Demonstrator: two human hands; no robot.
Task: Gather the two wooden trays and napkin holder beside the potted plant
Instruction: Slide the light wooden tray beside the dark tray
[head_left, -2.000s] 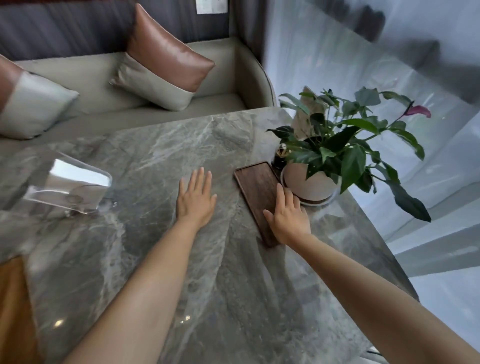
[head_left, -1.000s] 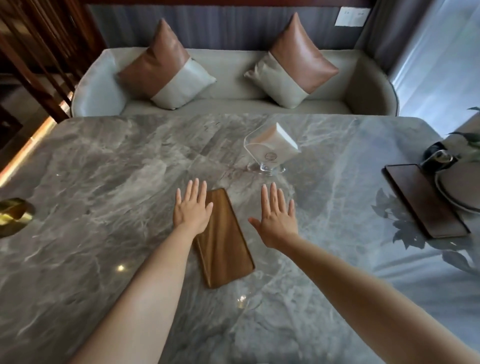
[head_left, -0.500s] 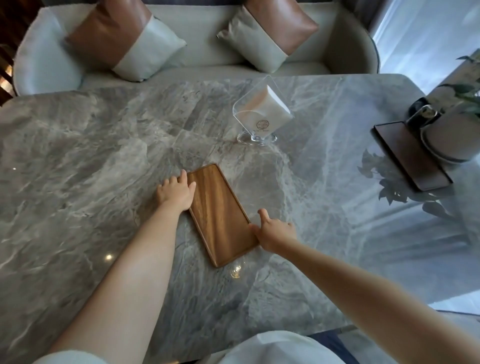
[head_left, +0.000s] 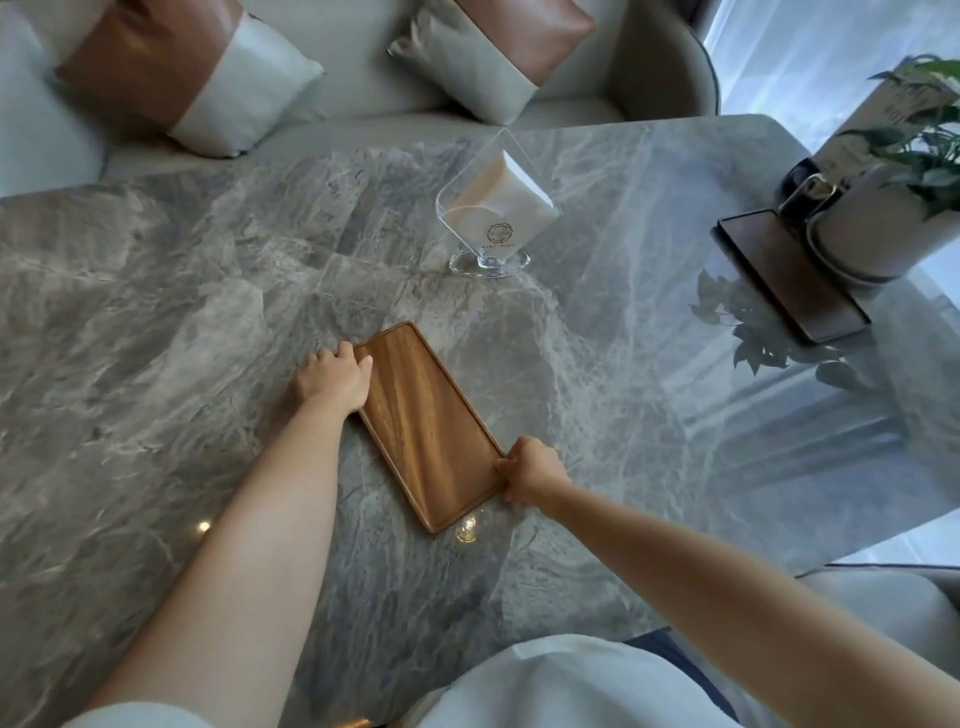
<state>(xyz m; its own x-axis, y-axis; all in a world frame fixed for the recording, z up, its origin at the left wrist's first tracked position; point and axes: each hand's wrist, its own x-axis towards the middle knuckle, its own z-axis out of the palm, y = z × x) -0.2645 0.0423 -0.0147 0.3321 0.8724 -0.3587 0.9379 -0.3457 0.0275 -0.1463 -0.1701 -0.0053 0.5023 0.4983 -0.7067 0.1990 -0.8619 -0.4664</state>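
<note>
A light brown wooden tray (head_left: 426, 421) lies flat and slanted in the middle of the grey marble table (head_left: 156, 312). My left hand (head_left: 332, 379) grips its far left edge, thumb on the rim. My right hand (head_left: 527, 473) grips its near right corner. A clear napkin holder (head_left: 493, 208) with white napkins stands beyond the tray. At the far right a dark wooden tray (head_left: 789, 275) lies beside the potted plant (head_left: 883, 208) in its white pot.
A small dark jar (head_left: 802, 192) stands behind the dark tray, against the pot. A grey sofa with two brown-and-grey cushions (head_left: 187, 67) runs along the table's far side. The table's right edge (head_left: 883, 540) is near the plant.
Both hands left the dark tray by the plant, came over the light tray and closed on its two ends. The view has tilted further down.
</note>
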